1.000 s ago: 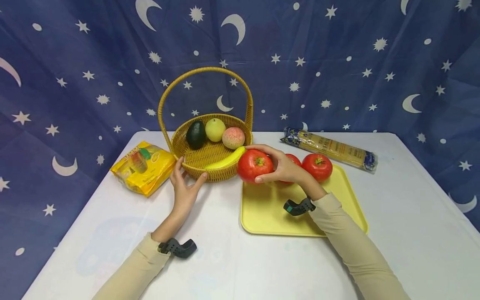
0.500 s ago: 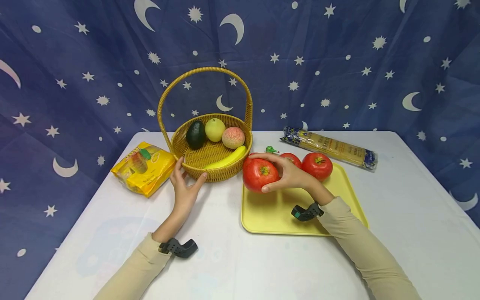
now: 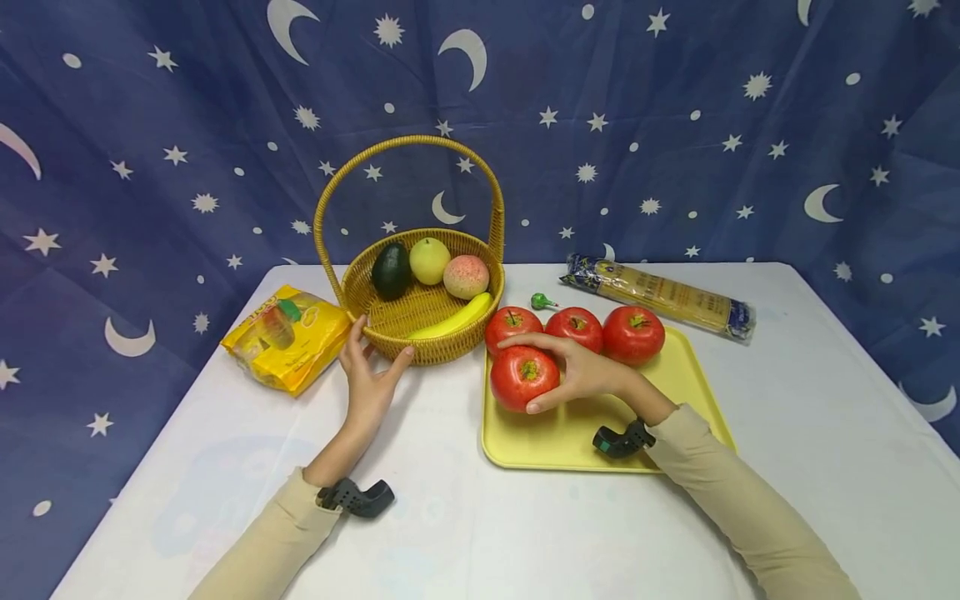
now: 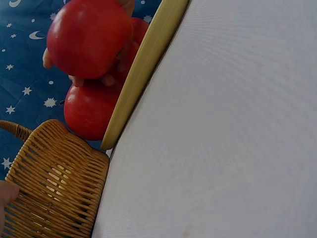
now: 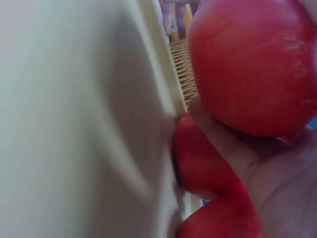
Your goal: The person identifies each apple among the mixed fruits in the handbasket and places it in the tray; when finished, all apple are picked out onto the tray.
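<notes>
My right hand (image 3: 581,371) holds a red apple (image 3: 523,379) above the left part of a yellow tray (image 3: 551,442), fingers behind it and thumb in front. Three more red apples sit in a row along the tray's back: one (image 3: 514,327) beside the basket, one (image 3: 576,327) in the middle, one (image 3: 633,335) on the right. My left hand (image 3: 367,387) touches the front left of a wicker basket (image 3: 431,352), thumb and fingers spread. Inside the basket lie an avocado (image 3: 392,271), a pale green round fruit (image 3: 430,261), a peach (image 3: 466,276) and a banana (image 3: 453,318).
A yellow packet (image 3: 287,337) lies left of the basket. Behind the tray is a long clear pack of noodles (image 3: 660,296), with a small green wrapped item (image 3: 542,301) to its left. A blue star-patterned curtain (image 3: 525,125) hangs behind the white table (image 3: 420,517).
My right hand has brought the apple away from the basket's right rim, toward me and slightly right. The back-left apple and the green item now show. My left hand stays at the basket.
</notes>
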`<state>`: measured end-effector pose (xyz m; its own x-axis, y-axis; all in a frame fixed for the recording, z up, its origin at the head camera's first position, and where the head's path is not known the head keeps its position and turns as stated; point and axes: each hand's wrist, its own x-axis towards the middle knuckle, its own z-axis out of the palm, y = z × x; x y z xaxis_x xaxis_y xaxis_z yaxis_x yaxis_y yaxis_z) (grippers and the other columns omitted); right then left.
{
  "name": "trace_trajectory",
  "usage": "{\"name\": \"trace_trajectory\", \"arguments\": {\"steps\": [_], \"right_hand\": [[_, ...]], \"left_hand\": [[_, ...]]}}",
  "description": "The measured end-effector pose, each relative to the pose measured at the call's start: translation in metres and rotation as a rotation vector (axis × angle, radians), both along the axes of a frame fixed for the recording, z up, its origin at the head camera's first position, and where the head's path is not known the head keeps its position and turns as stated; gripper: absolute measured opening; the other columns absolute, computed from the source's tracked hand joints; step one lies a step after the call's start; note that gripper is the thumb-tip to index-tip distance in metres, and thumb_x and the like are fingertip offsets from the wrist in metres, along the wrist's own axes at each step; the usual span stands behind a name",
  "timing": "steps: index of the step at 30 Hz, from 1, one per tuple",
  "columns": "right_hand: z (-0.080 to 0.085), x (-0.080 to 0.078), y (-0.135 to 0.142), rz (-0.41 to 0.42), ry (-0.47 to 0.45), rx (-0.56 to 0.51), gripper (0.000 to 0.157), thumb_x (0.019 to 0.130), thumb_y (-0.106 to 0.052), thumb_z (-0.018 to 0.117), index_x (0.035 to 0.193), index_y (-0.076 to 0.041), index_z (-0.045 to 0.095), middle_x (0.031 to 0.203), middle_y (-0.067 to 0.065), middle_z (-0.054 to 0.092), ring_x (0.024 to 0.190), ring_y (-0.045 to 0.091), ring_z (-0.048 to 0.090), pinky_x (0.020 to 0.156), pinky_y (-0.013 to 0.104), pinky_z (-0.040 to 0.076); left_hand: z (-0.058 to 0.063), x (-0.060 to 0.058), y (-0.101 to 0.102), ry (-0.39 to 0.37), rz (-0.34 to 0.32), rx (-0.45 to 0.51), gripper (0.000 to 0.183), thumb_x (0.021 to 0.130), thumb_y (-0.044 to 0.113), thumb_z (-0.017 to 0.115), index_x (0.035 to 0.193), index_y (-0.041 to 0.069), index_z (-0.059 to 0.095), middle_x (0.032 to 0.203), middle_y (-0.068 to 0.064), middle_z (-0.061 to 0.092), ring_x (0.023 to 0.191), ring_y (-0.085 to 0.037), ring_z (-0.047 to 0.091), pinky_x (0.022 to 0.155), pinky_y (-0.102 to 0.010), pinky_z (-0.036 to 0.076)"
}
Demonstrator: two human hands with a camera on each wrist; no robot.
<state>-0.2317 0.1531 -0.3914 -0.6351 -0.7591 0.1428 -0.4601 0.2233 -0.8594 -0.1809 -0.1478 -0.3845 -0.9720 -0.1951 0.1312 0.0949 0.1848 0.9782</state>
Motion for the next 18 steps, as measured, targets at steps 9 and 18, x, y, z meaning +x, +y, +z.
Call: {"name": "trace_trajectory", "arguments": {"steps": [9, 18], "right_hand": [[-0.008, 0.001, -0.001, 0.029, 0.000, 0.039, 0.078, 0.075, -0.021, 0.086, 0.143, -0.021, 0.047, 0.140, -0.002, 0.051, 0.125, 0.021, 0.048, 0.097, 0.039, 0.049], [-0.014, 0.003, -0.003, 0.014, -0.031, 0.102, 0.077, 0.075, -0.026, 0.086, 0.142, -0.024, 0.047, 0.141, -0.004, 0.049, 0.125, 0.020, 0.047, 0.097, 0.038, 0.049]], "left_hand": [[-0.003, -0.002, -0.002, -0.007, -0.002, 0.005, 0.082, 0.093, 0.010, 0.065, 0.154, 0.011, 0.011, 0.151, -0.025, 0.003, 0.140, -0.044, 0.023, 0.104, -0.057, 0.040], [-0.036, -0.022, -0.013, 0.013, 0.005, -0.005, 0.084, 0.092, 0.014, 0.068, 0.155, 0.017, 0.012, 0.153, -0.021, 0.002, 0.141, -0.041, 0.023, 0.103, -0.056, 0.041]]}}
